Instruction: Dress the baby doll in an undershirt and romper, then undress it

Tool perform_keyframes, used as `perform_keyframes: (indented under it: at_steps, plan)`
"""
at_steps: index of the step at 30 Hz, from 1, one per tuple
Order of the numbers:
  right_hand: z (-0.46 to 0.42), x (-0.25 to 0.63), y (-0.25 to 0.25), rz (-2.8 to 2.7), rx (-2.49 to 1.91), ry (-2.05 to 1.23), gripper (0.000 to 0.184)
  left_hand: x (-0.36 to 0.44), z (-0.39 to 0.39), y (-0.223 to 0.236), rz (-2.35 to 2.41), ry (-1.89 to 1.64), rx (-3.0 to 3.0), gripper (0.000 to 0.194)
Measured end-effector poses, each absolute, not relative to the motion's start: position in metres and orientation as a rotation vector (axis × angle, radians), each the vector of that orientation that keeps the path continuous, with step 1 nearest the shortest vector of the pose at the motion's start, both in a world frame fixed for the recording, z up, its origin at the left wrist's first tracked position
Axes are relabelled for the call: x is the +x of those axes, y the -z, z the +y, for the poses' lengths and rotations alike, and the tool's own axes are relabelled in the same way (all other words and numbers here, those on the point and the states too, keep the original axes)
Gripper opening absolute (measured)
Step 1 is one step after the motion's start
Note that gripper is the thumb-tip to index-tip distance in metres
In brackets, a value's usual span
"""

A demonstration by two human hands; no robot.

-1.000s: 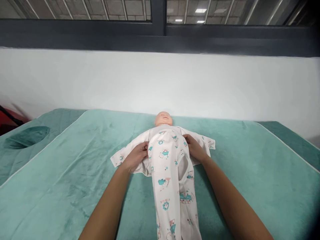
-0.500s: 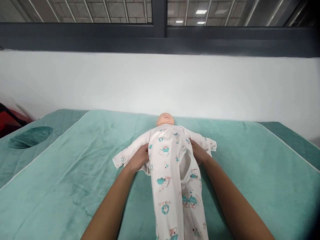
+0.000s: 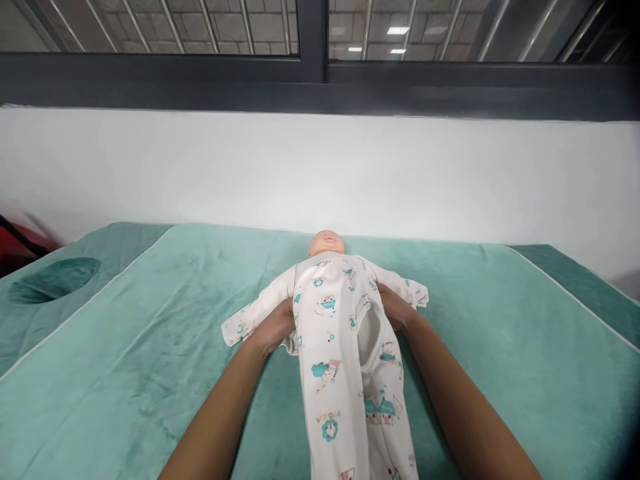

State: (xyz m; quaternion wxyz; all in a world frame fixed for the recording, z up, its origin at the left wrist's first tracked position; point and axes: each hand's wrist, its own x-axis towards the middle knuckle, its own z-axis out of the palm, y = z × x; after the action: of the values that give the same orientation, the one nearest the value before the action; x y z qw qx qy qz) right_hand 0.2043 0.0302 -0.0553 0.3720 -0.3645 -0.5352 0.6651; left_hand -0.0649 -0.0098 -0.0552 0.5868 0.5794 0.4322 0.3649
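A baby doll (image 3: 327,243) lies on its back on the green bed cover, head toward the wall. It wears a white long-sleeved baby top (image 3: 273,293), sleeves spread to both sides. White baby trousers (image 3: 330,373) with teal and pink prints cover its front from the chest down; a round opening shows on their right side. My left hand (image 3: 278,325) is at the left edge of the trousers, fingers tucked beneath and hidden. On the opposite side, my right hand (image 3: 395,307) reaches under the right edge below the sleeve; its fingertips are also hidden.
The green bed cover (image 3: 150,373) spreads around the doll, with a round hollow (image 3: 55,280) at its left end. Behind stands a white wall (image 3: 320,173) under a dark window frame (image 3: 200,83). A red and black object (image 3: 20,247) sits at the far left edge.
Both hands have slid further under the sides of the trousers, hiding fingers that showed earlier. The lower trousers have shifted slightly right, and the side opening has turned more into sight.
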Motion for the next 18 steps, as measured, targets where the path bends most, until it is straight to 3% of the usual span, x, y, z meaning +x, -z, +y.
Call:
perform_keyframes:
  at_steps: [7, 12, 18]
  plan:
    - [0.026, 0.208, 0.056, -1.55, -0.858, -1.673, 0.027, -0.066, -0.013, 0.039, 1.248, -1.064, 1.556, 0.033]
    - [0.024, 0.202, 0.048, -1.482, -0.915, -1.661, 0.024, -0.062, -0.013, 0.034, 1.245, -1.011, 1.723, 0.033]
    - [0.019, 0.193, 0.032, -1.531, -1.079, -1.338, 0.034, -0.053, -0.012, 0.035, 1.216, -1.021, 1.712, 0.035]
